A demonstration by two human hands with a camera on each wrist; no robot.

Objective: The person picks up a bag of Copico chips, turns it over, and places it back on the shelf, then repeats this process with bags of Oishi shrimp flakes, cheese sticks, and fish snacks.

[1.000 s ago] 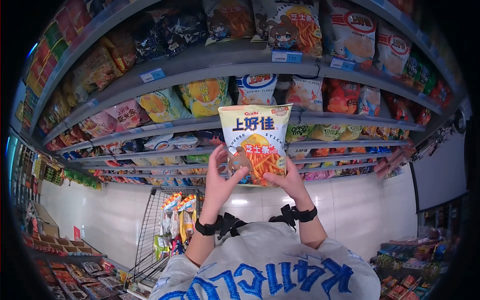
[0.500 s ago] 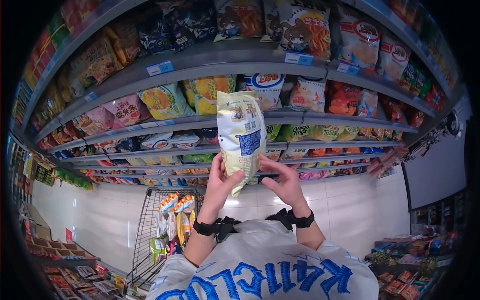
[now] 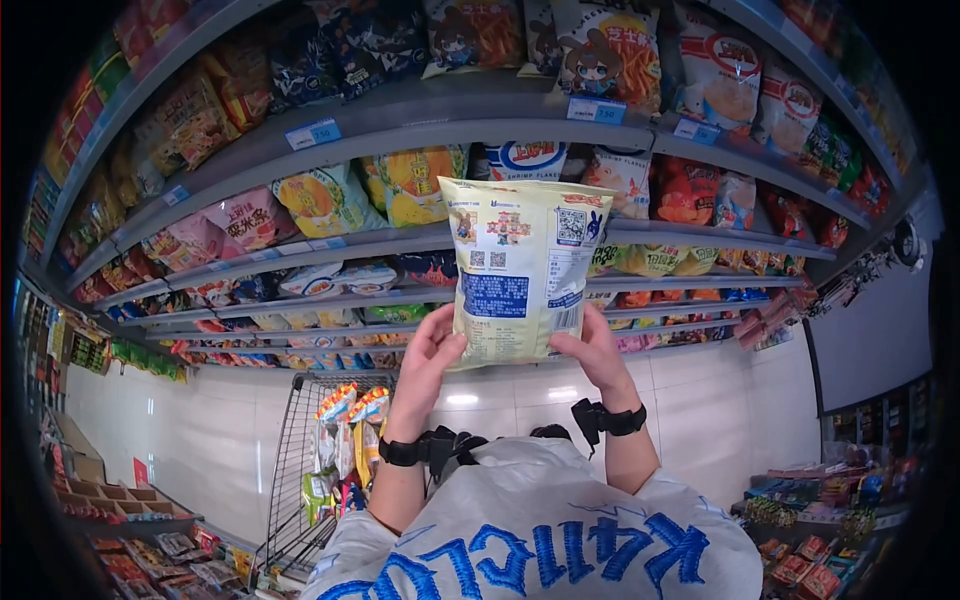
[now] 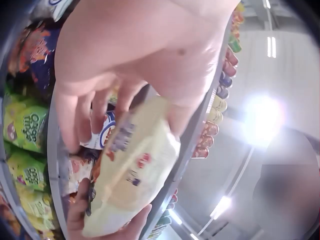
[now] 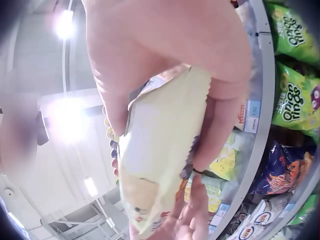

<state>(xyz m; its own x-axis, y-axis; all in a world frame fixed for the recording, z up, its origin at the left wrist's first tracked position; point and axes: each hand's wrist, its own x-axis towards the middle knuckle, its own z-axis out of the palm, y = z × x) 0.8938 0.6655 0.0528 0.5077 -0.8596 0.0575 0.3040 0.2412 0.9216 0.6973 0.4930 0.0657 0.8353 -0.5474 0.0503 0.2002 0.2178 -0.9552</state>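
Note:
A pale yellow bag of cheese stick snacks (image 3: 520,270) is held upright in front of the shelves, its printed back with a blue text panel and QR codes facing the head camera. My left hand (image 3: 428,360) grips its lower left corner, thumb on the near face. At the lower right corner my right hand (image 3: 597,355) pinches the bag the same way. In the left wrist view the bag (image 4: 135,160) shows edge-on between thumb and fingers. The right wrist view shows the bag's bottom edge (image 5: 160,130) within that hand.
Tiered shelves (image 3: 390,135) packed with snack bags curve across the front. More cheese stick bags (image 3: 610,55) stand on an upper shelf. A wire shopping cart (image 3: 285,460) holding several bags (image 3: 340,440) is at the lower left. Low displays flank the tiled floor (image 3: 690,410).
The bag has been turned from its picture front to its printed back. The right hand, off the bag half a second ago, grips it again; the left hand has kept hold.

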